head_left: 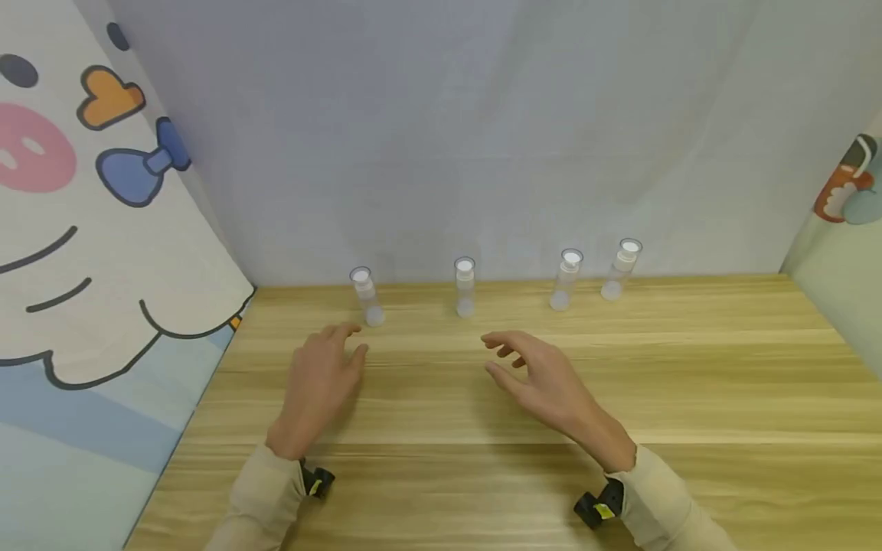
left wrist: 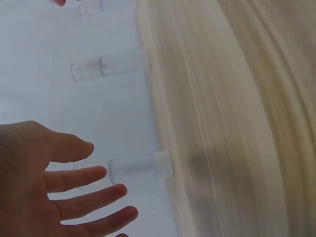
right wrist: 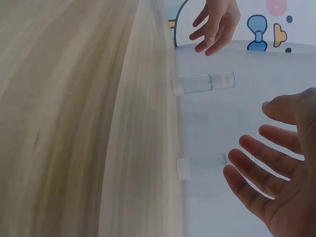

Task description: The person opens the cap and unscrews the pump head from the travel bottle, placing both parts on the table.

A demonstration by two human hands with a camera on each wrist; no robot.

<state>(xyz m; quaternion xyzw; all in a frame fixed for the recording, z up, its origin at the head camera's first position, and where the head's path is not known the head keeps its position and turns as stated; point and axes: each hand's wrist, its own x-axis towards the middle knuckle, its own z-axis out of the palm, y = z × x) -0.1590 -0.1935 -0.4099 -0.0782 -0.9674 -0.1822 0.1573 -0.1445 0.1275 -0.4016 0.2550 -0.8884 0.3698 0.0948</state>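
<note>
Over the wooden table, my left hand [head_left: 320, 379] hangs with fingers spread and nothing in them, just short of the leftmost clear bottle [head_left: 367, 297]. My right hand [head_left: 547, 379] hovers palm inward, fingers loosely bent and holding nothing, in front of the second bottle [head_left: 465, 287]. Farther right stand a third bottle [head_left: 566, 279] and a fourth bottle [head_left: 622, 269], close to each other. All are slim, upright and see-through, with white inner tops. In the left wrist view, the fingers [left wrist: 94, 200] overlap the nearest bottle [left wrist: 140, 167].
The wood-grain table [head_left: 441, 490] ends at a pale grey cloth wall [head_left: 448, 138] right behind the bottles. A cartoon-printed panel [head_left: 89, 306] borders the left side, and another printed panel [head_left: 847, 283] the right. Both wrists carry small black cameras [head_left: 599, 505].
</note>
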